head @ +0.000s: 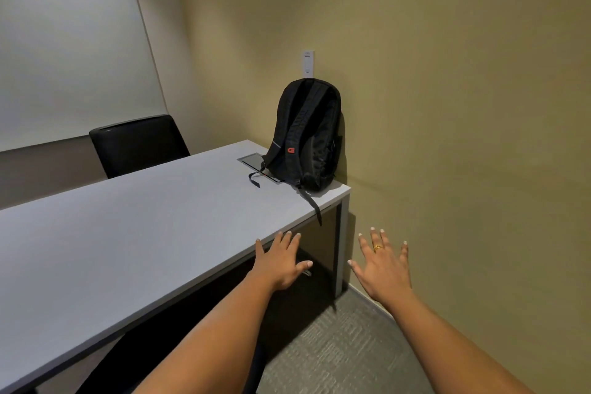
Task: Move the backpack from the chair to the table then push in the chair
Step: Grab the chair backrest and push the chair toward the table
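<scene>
The backpack (308,134) already stood on the table (128,233) beyond both hands, the left hand (281,262) and right hand (382,269) spread empty, leaving the chair seemingly still to push.

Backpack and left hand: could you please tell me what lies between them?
In the head view, only bare table and the dangling strap lie between backpack and left hand.

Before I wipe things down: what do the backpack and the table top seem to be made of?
Backpack: looks like black woven synthetic fabric, matte, with padded straps, webbing tails and a small red logo. Table: smooth pale grey top, faint sheen, probably laminate, on a grey frame that looks like metal, though paint hides it.
</scene>
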Available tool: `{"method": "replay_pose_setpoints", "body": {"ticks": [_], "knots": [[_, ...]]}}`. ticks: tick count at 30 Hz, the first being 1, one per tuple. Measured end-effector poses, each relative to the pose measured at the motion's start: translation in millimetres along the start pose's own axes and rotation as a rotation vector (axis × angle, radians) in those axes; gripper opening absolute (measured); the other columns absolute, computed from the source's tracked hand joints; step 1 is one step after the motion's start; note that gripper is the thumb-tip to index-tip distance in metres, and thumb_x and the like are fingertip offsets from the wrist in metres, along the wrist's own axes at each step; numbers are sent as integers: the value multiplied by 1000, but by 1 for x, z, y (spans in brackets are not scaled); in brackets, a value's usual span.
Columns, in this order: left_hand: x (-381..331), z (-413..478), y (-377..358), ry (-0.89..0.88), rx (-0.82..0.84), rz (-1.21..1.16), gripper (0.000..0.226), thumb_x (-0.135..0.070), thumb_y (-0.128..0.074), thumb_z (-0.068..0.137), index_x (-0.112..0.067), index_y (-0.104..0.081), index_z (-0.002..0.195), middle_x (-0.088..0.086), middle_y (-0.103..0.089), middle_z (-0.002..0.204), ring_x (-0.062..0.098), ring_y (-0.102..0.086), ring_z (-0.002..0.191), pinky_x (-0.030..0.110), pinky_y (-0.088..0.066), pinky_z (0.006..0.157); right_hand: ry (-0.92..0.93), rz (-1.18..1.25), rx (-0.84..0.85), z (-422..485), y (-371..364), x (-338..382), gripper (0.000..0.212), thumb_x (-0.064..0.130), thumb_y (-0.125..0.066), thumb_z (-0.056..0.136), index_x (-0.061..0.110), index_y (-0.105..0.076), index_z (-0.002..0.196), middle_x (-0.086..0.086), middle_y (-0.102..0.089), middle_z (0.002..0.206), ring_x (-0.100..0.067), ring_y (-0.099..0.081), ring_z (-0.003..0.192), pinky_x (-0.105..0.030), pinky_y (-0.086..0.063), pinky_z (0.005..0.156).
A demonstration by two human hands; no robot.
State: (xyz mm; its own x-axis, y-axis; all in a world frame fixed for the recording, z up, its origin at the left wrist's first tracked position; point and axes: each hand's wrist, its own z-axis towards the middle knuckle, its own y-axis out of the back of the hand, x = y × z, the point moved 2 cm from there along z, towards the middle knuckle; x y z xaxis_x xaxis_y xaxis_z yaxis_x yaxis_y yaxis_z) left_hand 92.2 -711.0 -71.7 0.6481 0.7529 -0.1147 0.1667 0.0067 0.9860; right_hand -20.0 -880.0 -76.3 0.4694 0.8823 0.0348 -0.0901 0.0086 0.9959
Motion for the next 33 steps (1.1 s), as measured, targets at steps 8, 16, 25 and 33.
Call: {"method": "replay_pose_setpoints", "body": {"ticks": [8,16,25,33], "knots": [[-9,-63,-22,-70,37,-1,71,-55,-27,94,-22,2,149,3,4,159,21,9,145,59,7,113,-53,-8,-11,-87,12,20,66,57,-23,94,22,-5,147,-6,3,156,-23,5,142,-54,0,111],[-2,-153,-24,-123,35,37,71,-57,-26,93,-22,2,149,3,3,159,22,9,145,60,8,111,-140,24,-4,-187,13,45,66,57,-21,94,22,-5,147,-6,2,157,-23,4,142,-53,-3,111],[22,-258,-21,-139,37,66,71,-57,-25,93,-21,2,149,3,2,159,22,9,145,61,8,110,-187,74,24,-282,19,93,67,59,-20,93,22,-3,147,-7,3,156,-24,6,142,-54,-1,111],[51,-305,4,-155,-4,74,71,-56,-26,94,-21,2,149,3,2,159,21,8,145,61,8,110,-212,95,-1,-323,38,141,67,59,-22,93,23,-5,147,-7,4,156,-24,6,142,-55,-3,111]]}}
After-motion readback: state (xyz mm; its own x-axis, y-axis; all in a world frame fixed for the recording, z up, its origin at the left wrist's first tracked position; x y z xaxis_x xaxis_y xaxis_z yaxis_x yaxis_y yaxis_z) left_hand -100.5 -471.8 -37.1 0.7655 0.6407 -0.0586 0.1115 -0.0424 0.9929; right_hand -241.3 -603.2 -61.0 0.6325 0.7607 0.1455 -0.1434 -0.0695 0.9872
